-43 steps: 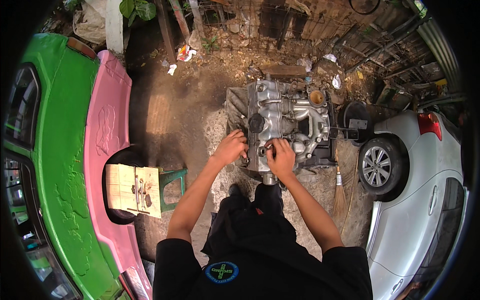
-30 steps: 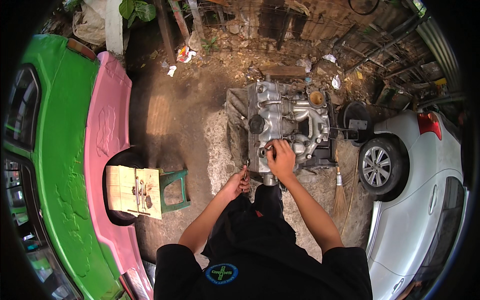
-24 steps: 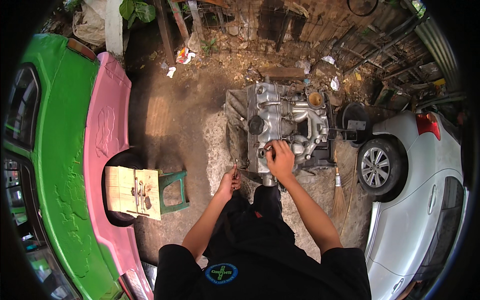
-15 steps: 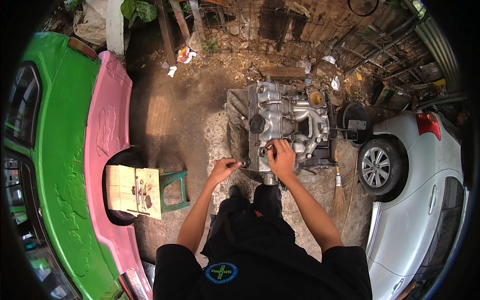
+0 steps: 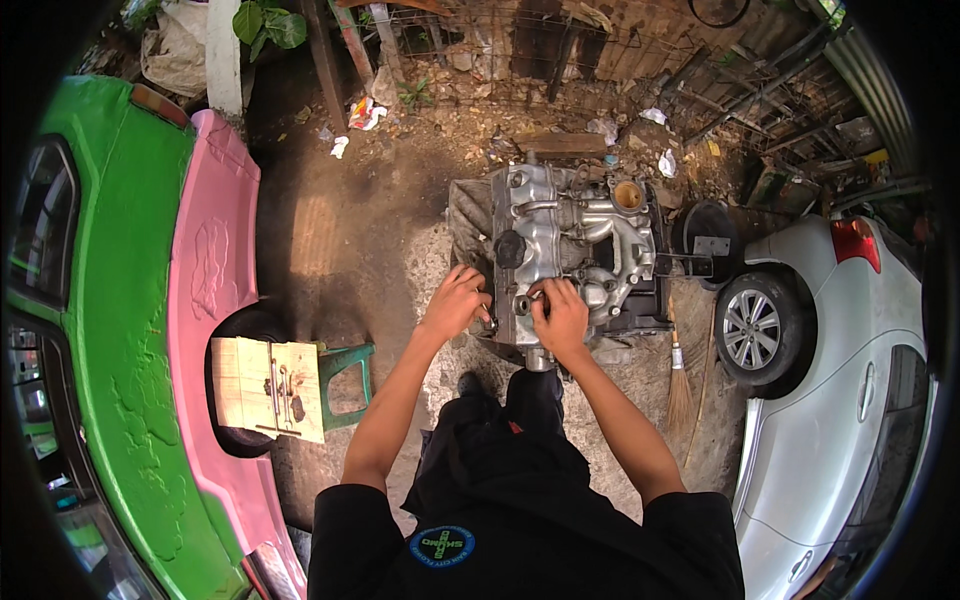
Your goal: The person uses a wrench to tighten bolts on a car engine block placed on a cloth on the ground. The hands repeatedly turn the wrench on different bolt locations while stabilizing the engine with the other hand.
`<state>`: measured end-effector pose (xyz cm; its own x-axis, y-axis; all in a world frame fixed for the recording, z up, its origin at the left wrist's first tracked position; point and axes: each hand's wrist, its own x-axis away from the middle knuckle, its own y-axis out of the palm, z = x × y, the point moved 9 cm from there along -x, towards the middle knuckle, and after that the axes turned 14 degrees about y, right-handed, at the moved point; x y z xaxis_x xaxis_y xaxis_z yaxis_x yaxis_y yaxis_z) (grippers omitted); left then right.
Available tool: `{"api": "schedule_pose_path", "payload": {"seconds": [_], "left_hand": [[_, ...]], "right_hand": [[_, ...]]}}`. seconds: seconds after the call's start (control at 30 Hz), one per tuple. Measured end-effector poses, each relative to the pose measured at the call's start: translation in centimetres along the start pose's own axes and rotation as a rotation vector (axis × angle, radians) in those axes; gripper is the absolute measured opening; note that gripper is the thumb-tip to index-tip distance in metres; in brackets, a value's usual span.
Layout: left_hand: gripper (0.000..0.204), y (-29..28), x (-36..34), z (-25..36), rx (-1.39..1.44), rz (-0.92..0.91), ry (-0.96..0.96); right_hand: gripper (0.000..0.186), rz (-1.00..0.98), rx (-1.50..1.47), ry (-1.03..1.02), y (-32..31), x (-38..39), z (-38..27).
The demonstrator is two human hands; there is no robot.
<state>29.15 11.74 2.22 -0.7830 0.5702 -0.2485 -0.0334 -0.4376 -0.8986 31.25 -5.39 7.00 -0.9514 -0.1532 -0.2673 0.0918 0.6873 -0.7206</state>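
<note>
A silver engine [image 5: 545, 235] with intake manifold and a round black cap sits at centre on a crumpled dark cover [image 5: 470, 220]. My left hand [image 5: 455, 300] is at the engine's lower left side, fingers curled round a small metal tool [image 5: 488, 322], apparently a wrench, pointing down toward the block. My right hand [image 5: 560, 320] rests on the lower end of the valve cover, fingers bent beside a round metal fitting [image 5: 525, 302]; what they grip, if anything, is hidden.
Green-and-pink vehicle [image 5: 210, 200] at left; cardboard with metal tools [image 5: 240, 385] on a green stool [image 5: 345, 390]. Silver car [image 5: 850, 400] and straw broom [image 5: 680, 400] at right; black round container [image 5: 705, 230] beside the engine. Debris, timber and wire fencing [image 5: 520, 50] line the back.
My left hand drew back toward my body with the tool, then moved forward again to the engine's left side, its wrist turned over. My right hand has stayed in place.
</note>
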Motion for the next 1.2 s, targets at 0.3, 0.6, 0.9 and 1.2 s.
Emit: {"api": "schedule_pose_path", "payload": {"seconds": [0.3,0.6,0.9,1.2], "left_hand": [[0.019,0.4,0.0,0.0,0.017,0.049,0.006],[0.055,11.6,7.0,-0.1,1.097,0.066,-0.612],[0.041,13.7,9.2,7.0,1.750,0.629,-1.369],[0.020,7.7,9.5,0.2,0.573,0.382,-0.720]], "right_hand": [[0.016,0.013,0.040,-0.010,0.1,0.1,0.1],[0.008,0.020,-0.005,0.006,-0.4,-0.1,-0.5],[0.009,0.028,-0.001,-0.012,-0.7,0.0,-0.9],[0.009,-0.012,0.004,0.019,-0.2,0.0,-0.3]]}}
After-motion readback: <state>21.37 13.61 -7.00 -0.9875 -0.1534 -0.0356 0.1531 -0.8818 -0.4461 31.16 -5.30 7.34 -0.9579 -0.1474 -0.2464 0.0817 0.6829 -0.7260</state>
